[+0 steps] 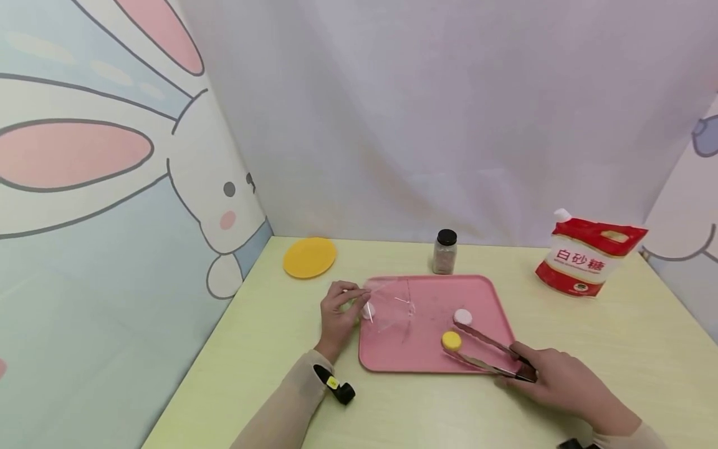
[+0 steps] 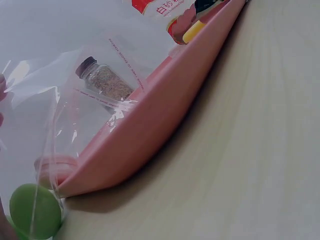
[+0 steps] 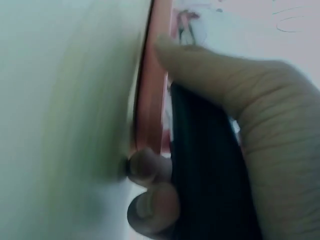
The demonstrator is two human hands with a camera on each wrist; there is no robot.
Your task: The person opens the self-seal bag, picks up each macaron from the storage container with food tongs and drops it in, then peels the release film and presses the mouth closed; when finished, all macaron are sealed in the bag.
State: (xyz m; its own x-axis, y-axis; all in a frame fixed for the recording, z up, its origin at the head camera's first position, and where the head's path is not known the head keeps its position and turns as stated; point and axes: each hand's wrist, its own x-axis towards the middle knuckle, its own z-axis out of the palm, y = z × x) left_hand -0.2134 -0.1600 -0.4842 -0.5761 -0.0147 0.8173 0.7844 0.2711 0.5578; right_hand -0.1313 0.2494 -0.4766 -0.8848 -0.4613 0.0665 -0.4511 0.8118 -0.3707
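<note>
My left hand (image 1: 339, 315) pinches the edge of a clear plastic bag (image 1: 392, 308) over the left side of the pink tray (image 1: 398, 358). A green macaron (image 2: 35, 211) shows behind the film by that hand, and a pale pink macaron (image 2: 57, 169) sits at the tray's corner. My right hand (image 1: 563, 383) grips metal tongs (image 1: 487, 365) by their dark handle at the tray's front right. The tong arms are spread, with a yellow macaron (image 1: 451, 340) between their tips. Another pale pink macaron (image 1: 462, 317) lies just beyond the upper tip.
A black-lidded jar (image 1: 445, 254) stands behind the tray. To the back left lies a yellow plate (image 1: 310, 257), and a red and white sugar pouch (image 1: 586, 257) stands at the back right. A rabbit-print wall (image 1: 168, 262) borders the table's left side.
</note>
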